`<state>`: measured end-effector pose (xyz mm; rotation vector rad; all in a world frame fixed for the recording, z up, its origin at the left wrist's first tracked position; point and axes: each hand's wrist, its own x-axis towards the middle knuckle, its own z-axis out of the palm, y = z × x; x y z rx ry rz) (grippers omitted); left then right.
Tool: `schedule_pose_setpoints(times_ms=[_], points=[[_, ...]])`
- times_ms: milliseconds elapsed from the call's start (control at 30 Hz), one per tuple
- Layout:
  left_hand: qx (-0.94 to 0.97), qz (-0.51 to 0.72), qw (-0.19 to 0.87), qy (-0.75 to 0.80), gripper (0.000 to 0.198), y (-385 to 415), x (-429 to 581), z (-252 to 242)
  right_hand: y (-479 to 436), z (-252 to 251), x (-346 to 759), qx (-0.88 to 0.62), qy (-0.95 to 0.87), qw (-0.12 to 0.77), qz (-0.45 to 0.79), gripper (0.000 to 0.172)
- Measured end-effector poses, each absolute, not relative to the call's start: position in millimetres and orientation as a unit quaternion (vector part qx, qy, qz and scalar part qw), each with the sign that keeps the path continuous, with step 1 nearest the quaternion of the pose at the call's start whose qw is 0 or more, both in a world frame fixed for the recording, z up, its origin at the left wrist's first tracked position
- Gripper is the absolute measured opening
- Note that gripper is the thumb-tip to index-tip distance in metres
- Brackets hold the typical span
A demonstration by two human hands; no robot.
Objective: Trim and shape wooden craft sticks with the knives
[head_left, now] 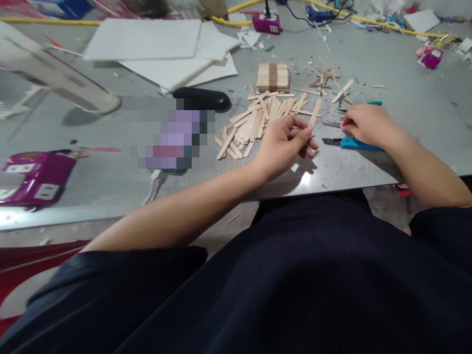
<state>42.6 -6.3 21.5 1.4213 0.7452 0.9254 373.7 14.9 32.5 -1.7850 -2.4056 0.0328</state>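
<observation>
My left hand (289,142) is closed in a pinch on a wooden craft stick (314,112), which points up and away from the fingers. Just behind it lies a loose pile of craft sticks (254,120). To the right, my right hand (367,123) has its fingers curled down over a slim grey tool with a pink part (332,124); its kind is hidden by the fingers. A blue utility knife (357,143) lies below that hand, blade out to the left. Beyond the fingers shows the teal handle (375,103) of another tool, partly covered.
Behind the pile stands a banded stack of sticks (273,77). White foam boards (143,39) lie at the back left, near a black object (202,99). A blurred-out phone-like item (177,137) and a purple power socket (40,177) are at left. A yellow cable (387,27) runs behind.
</observation>
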Motion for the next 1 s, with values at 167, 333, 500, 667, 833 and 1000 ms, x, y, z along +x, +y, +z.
schedule_pose_setpoints(times_ms=[167, 333, 500, 667, 833, 1000], points=[[0.612, 0.408, 0.599, 0.315, 0.024, -6, 43, 21, 21, 29, 370, -0.595, -0.802, 0.025, -0.052, 0.028], [0.612, 0.417, 0.583, 0.335, 0.027, -7, 43, 19, 13, 46, 362, -0.626, -0.779, -0.013, -0.027, 0.028], [0.625, 0.448, 0.544, 0.336, 0.030, -4, 42, 13, -5, 55, 356, -0.603, -0.779, 0.171, 0.025, 0.040], [0.647, 0.471, 0.501, 0.330, 0.033, 2, 42, 2, -26, 49, 342, -0.502, -0.813, 0.296, 0.015, 0.069], [0.667, 0.484, 0.480, 0.301, 0.030, 6, 39, -3, -28, 43, 335, -0.459, -0.839, 0.292, -0.027, 0.081], [0.658, 0.495, 0.523, 0.220, 0.032, 12, 38, -7, -15, 37, 346, -0.422, -0.844, 0.329, -0.013, 0.076]])
